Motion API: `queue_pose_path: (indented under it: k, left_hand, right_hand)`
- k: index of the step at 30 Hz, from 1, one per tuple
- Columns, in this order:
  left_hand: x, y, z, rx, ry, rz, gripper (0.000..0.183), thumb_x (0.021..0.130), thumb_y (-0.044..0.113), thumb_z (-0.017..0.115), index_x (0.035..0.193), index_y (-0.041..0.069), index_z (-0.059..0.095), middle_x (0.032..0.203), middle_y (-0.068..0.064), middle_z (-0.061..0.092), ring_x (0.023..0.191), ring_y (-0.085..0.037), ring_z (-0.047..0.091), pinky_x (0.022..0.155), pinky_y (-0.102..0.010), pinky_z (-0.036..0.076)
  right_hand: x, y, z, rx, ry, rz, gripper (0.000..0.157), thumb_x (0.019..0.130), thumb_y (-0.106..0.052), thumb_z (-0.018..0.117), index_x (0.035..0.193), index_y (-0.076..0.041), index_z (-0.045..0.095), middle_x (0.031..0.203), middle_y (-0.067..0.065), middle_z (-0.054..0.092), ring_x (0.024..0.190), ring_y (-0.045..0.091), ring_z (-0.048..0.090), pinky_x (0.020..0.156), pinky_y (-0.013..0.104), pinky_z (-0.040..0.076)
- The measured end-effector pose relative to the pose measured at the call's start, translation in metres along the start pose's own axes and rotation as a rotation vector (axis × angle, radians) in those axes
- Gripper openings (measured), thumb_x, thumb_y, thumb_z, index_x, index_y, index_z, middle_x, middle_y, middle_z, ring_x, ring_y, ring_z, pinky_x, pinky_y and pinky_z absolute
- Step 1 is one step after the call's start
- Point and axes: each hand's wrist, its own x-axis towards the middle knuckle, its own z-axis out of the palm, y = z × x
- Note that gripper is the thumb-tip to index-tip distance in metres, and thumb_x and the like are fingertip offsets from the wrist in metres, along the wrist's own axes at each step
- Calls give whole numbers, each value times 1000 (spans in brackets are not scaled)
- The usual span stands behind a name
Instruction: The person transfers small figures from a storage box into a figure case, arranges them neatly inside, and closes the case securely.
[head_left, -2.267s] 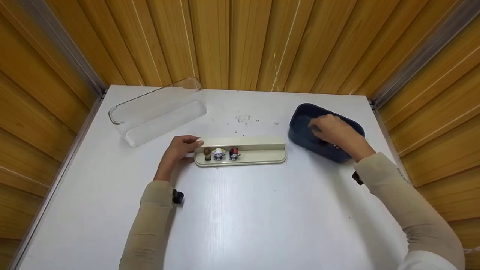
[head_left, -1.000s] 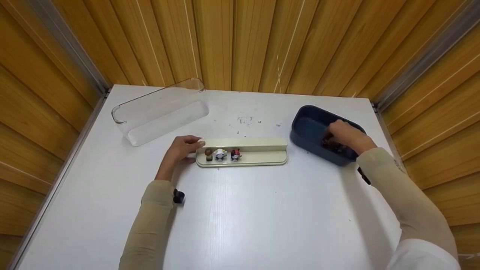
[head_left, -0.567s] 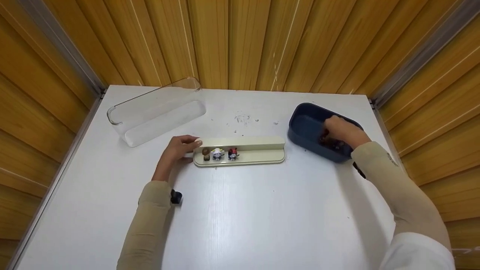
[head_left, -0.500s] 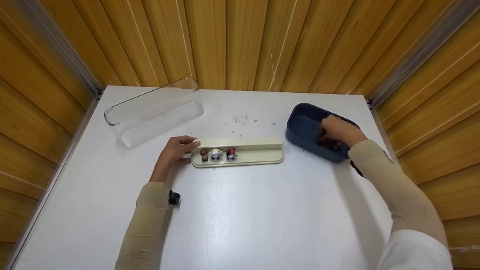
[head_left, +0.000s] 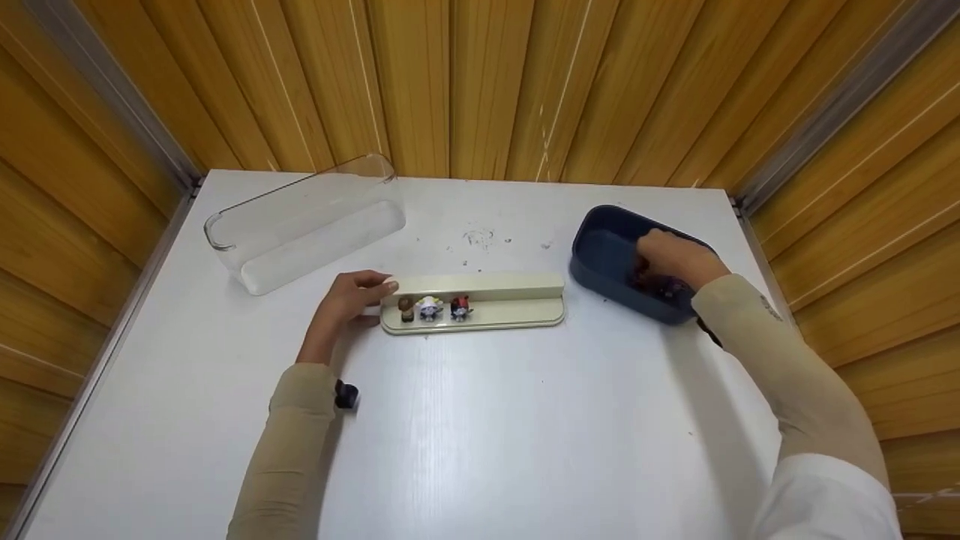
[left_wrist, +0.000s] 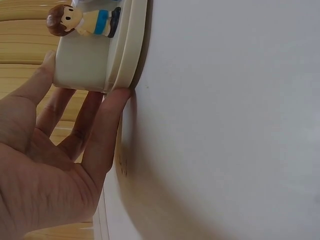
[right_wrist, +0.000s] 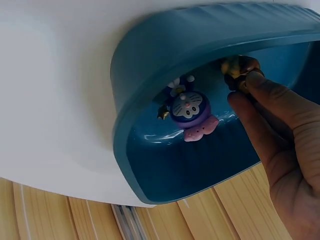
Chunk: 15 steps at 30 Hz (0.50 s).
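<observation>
The left hand (head_left: 349, 300) is gripping the left end of a cream stepped display stand (head_left: 517, 311), its thumb resting on the raised back ledge and a fingertip touching the base at the tabletop. Three small figurines are standing upright on the stand's lower step, all gathering in its left half: a brown-haired figurine in teal shorts (left_wrist: 82, 20) is standing nearest the hand, a white-capped figurine (head_left: 429, 308) is sitting close beside it, and a red-and-black figurine (head_left: 460, 308) is standing a little apart.

The right hand (head_left: 679, 259) is reaching into a dark blue bin (head_left: 615, 289) to the right of the stand, thumb and finger clamping on a brown-and-yellow figurine (right_wrist: 242, 67) (the fingers are hiding part of it, so whether it is touching the bin's floor I cannot tell). Near it, a purple-hooded figurine (right_wrist: 189, 107) with a whiskered white face and a pink bow-like part is lying inside the bin.

Behind the stand, toward the left, a clear rectangular container (head_left: 322, 240) is resting at an angle on the white table (head_left: 480, 435). Dark specks (head_left: 478, 238) are dotting the tabletop, and wood-patterned panels (head_left: 480, 90) are enclosing it.
</observation>
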Motion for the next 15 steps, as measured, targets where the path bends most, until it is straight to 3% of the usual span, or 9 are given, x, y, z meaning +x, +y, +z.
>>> queue_pose_path:
  k: [15]
  left_hand:
    - [1,0,0,5,-7,-8,51,94,40,75,136,14,65,136,-9,59,117,-23,57,79,-34,60]
  right_hand:
    - [-1,-7,0,-44,27,31,8,89,2,70,95,-2,75,84,10,66,73,22,56,70,43,55]
